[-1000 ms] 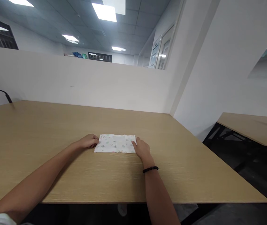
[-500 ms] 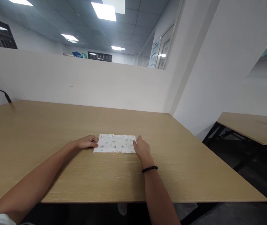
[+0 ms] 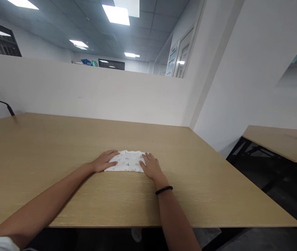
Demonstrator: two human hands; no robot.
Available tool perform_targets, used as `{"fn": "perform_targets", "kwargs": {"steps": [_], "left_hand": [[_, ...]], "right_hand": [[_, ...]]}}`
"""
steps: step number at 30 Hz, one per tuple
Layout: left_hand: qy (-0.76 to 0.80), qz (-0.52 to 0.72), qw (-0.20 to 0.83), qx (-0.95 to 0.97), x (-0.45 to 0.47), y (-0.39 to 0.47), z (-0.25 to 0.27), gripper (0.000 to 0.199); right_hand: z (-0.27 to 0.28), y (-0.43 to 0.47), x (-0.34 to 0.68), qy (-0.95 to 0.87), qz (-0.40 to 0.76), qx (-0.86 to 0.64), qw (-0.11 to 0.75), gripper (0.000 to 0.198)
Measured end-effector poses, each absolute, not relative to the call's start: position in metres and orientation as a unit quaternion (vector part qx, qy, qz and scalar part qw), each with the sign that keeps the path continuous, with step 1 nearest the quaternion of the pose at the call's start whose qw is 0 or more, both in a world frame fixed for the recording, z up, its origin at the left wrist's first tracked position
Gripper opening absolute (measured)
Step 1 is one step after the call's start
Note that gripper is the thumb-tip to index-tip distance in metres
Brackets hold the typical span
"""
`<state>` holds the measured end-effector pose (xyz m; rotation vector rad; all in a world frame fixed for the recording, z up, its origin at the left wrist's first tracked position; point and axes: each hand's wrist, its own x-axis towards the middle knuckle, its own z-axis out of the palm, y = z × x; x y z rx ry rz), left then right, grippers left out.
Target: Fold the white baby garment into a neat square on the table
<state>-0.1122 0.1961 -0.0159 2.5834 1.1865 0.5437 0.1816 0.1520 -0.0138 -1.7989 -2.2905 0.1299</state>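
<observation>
We've got our left hand (image 3: 106, 161) and right hand (image 3: 150, 166) pressed flat, fingers spread, no grip, on the folded cloth (image 3: 127, 161), probably pinning the fold against the surface (image 3: 59, 146).

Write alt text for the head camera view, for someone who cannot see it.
A person's left hand and right hand press flat on the two ends of a small folded white printed cloth on a light wooden table. A white partition stands behind.

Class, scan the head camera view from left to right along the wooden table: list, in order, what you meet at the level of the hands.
Left hand → folded printed cloth → right hand → bare table top → second table beyond the gap.
</observation>
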Motion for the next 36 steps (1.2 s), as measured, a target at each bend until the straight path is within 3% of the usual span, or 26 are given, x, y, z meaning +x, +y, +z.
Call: {"fn": "perform_targets", "kwargs": {"steps": [6, 10, 18, 26, 32, 34, 36], "left_hand": [[0.39, 0.187, 0.13, 0.892, -0.111, 0.196, -0.014, 0.056], [0.372, 0.203, 0.135, 0.896, -0.108, 0.192, -0.011, 0.051], [0.331, 0.22, 0.226, 0.889, -0.09, 0.177, -0.004, 0.047], [0.252, 0.211, 0.231, 0.916, -0.065, 0.153, 0.0, 0.039], [0.215, 0.151, 0.425, 0.866, -0.059, 0.146, 0.003, 0.042], [0.182, 0.114, 0.513, 0.831, -0.056, 0.137, 0.009, 0.044], [0.145, 0.09, 0.592, 0.788, -0.052, 0.125, 0.015, 0.049]], "right_hand": [[0.002, 0.147, 0.175, -0.749, -0.006, -0.652, 0.118, 0.037], [0.009, 0.143, 0.167, -0.741, -0.028, -0.657, 0.138, 0.042], [0.012, 0.119, 0.159, -0.813, 0.063, -0.571, 0.097, 0.038], [0.003, 0.028, 0.141, -0.812, 0.107, -0.528, 0.222, 0.034], [-0.007, -0.013, 0.138, -0.801, 0.165, -0.5, 0.285, 0.018], [-0.015, -0.019, 0.146, -0.808, 0.249, -0.453, 0.283, 0.02], [-0.028, -0.023, 0.154, -0.82, 0.376, -0.37, 0.224, 0.022]]}}
